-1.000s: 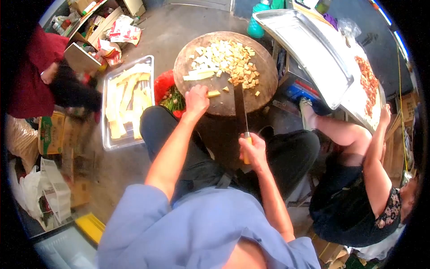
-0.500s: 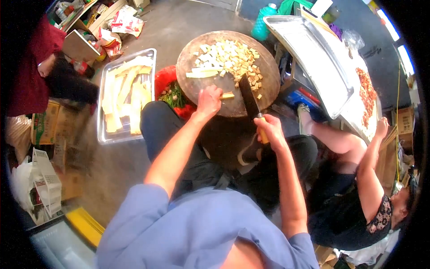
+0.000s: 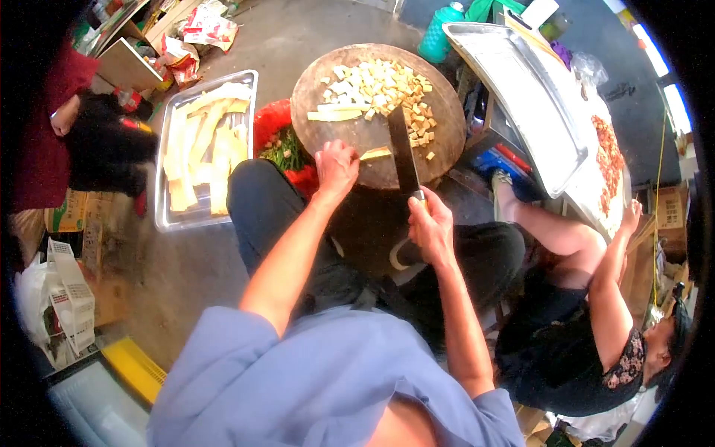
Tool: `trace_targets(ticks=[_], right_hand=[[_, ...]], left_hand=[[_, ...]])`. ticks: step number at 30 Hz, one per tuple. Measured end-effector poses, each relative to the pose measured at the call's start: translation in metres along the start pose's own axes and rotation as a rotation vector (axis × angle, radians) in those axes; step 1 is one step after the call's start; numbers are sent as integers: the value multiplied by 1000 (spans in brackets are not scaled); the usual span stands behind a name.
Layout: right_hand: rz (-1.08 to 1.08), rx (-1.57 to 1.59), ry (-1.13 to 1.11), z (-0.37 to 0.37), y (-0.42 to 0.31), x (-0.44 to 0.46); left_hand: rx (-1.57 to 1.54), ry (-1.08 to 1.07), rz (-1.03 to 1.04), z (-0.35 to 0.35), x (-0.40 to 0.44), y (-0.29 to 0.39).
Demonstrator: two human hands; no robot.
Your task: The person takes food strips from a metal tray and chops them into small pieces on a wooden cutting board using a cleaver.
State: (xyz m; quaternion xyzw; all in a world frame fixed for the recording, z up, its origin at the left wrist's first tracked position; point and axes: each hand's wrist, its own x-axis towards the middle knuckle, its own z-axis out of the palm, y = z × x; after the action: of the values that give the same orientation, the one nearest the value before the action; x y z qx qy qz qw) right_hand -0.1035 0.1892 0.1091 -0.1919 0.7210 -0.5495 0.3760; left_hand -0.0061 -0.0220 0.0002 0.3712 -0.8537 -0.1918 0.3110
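My right hand point(image 3: 432, 223) is closed around the handle of a cleaver point(image 3: 404, 153), whose dark blade lies over the near part of a round chopping block point(image 3: 447, 123). The blade touches or nearly touches the right end of a pale yellow food strip point(image 3: 375, 153). At the block's near edge, my left hand point(image 3: 337, 170) has its fingers curled on the strip's left end; the fingertips partly hide the contact. Cut pale cubes point(image 3: 380, 82) are heaped on the far side of the block. Longer uncut strips point(image 3: 337, 115) lie left of the cubes.
Left of my knee, a metal tray point(image 3: 161, 179) carries long pale strips. A red bag point(image 3: 272, 119) with green vegetables sits between tray and block. A large metal tray point(image 3: 514, 82) stands at right, near a seated person point(image 3: 573, 350). Another person point(image 3: 71, 134) is at left.
My left hand has slid a little left, showing more of the strip. The cleaver has shifted left and stands straighter, nearer the strip, with my right hand moving along with it.
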Motion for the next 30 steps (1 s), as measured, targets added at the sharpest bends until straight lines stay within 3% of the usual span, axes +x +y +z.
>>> trace_targets(ticks=[7, 15, 21, 23, 25, 30], right_hand=[[-11, -196, -36, 13, 11, 6], [37, -114, -12, 11, -5, 2], [-227, 55, 68, 16, -32, -6], [-142, -134, 74, 26, -29, -2], [84, -267, -95, 26, -11, 16], [65, -371, -82, 26, -25, 20]], left_hand=[[-46, 2, -37, 1, 0, 1], [-42, 10, -27, 4, 0, -1], [-60, -25, -59, 1, 0, 2], [-52, -9, -48, 0, 1, 3], [-46, 2, -25, -1, 0, 4], [-20, -35, -28, -1, 1, 2]])
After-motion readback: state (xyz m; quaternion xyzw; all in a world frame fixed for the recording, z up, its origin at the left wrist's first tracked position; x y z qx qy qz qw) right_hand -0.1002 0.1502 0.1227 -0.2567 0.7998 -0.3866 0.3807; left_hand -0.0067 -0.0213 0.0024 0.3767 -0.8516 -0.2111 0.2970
